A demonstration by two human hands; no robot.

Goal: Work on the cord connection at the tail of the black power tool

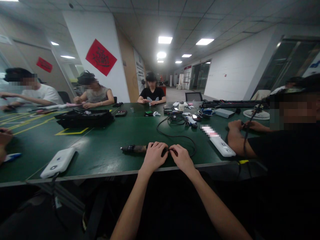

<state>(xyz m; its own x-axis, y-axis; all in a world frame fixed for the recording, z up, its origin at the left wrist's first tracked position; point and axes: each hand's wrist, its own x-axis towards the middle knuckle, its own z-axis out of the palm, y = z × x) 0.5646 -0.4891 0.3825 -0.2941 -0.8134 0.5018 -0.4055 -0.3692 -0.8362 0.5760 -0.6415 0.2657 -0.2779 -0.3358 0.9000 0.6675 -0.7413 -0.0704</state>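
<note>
A dark electric screwdriver (pixel 136 148) lies lengthwise on the green table, its metal tip pointing left. My left hand (pixel 155 156) is closed over the screwdriver's rear end and hides that part. Just to its right, my right hand (pixel 182 158) pinches the black cable (pixel 180 136) close to where it meets the tool. The two hands nearly touch at the fingertips. From there the cable loops right and back to a tangle of cords in the middle of the table. Whether the connector is fully seated is hidden by my fingers.
A white device (pixel 60 161) lies at the front left edge, another (pixel 223 146) at right beside a co-worker's arm (pixel 238 140). A black tray (pixel 85 118) stands at back left. A grey box (pixel 224 113) and round white grille (pixel 257 114) are at back right. Other people sit around.
</note>
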